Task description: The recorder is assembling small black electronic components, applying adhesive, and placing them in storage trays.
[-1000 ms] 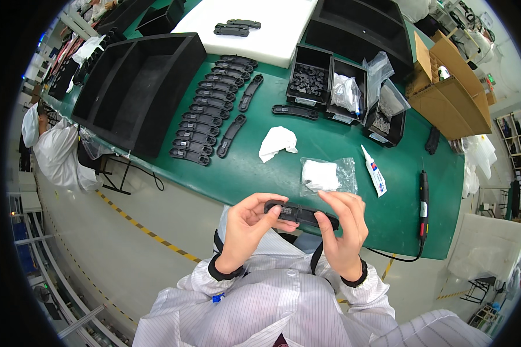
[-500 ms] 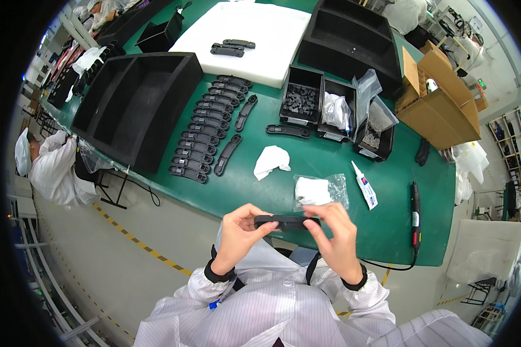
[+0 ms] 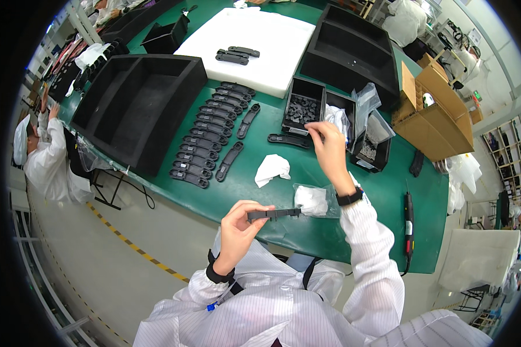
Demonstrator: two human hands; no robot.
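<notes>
Strip (image 3: 274, 214), long and black, sits clamped in our left hand (image 3: 241, 226), fingers closed on its left end, held just over the table's (image 3: 388, 196) near edge. Our right hand (image 3: 328, 147) reaches to the small bins (image 3: 304, 107) mid-table, fingers pinched together; whether on a part, we cannot tell.

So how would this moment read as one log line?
left hand: holds long black plastic part | right hand: reaching at small parts bin | green table

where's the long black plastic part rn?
Head view, low centre: the long black plastic part is held in the left hand near the green table's front edge, beside a clear bag of white wipes.
</notes>
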